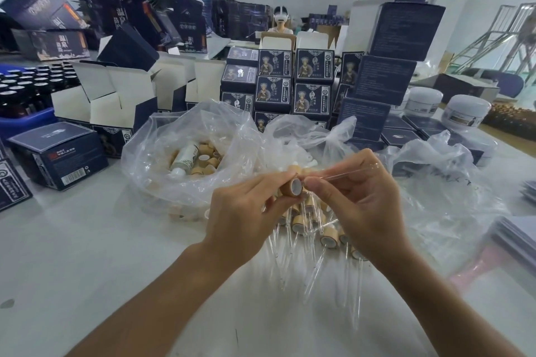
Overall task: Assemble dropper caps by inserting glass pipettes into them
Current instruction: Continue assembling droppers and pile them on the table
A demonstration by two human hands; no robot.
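My left hand (246, 206) pinches a tan, bamboo-look dropper cap (293, 186), its pale open underside turned toward me. My right hand (358, 197) grips a clear glass pipette (348, 172) that slants up to the right, its lower end close beside the cap's opening. Below both hands lies a pile of assembled droppers (313, 235), caps on top and glass tubes fanning toward me. An open clear plastic bag (162, 153) to the left holds several loose tan caps (207, 161) and a white bottle (184, 158).
Stacks of dark blue printed boxes (293, 81) stand behind the bags, open white-lined cartons (116, 95) to the left. A blue crate of dark bottles (26, 90) sits far left, white jars (464, 113) far right. Crumpled plastic (435, 182) lies on the right. A person sits across the table.
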